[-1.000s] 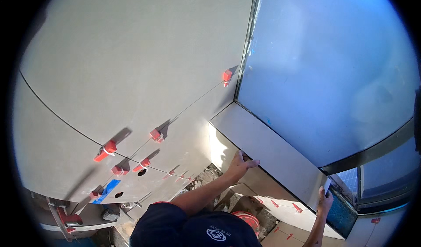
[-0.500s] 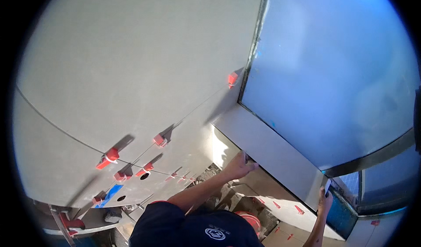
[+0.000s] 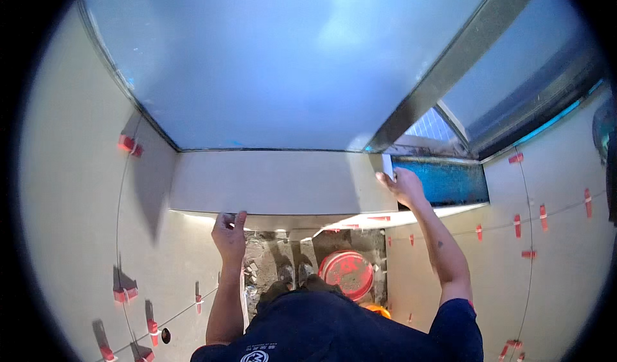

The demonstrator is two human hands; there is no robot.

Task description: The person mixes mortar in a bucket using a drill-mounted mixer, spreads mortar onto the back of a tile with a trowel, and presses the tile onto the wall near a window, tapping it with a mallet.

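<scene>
Below the bluish window, a pale slab covers the ledge from its left corner. Fingers of the left hand meet the slab's front edge, those of the right hand its right end, grips unclear; the ledge's blue right end lies uncovered.

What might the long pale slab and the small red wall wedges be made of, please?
Long pale slab: perhaps ceramic or stone, matt, from its even, dull face.
Small red wall wedges: probably plastic, finish unclear, from their bright, uniform colour.
</scene>
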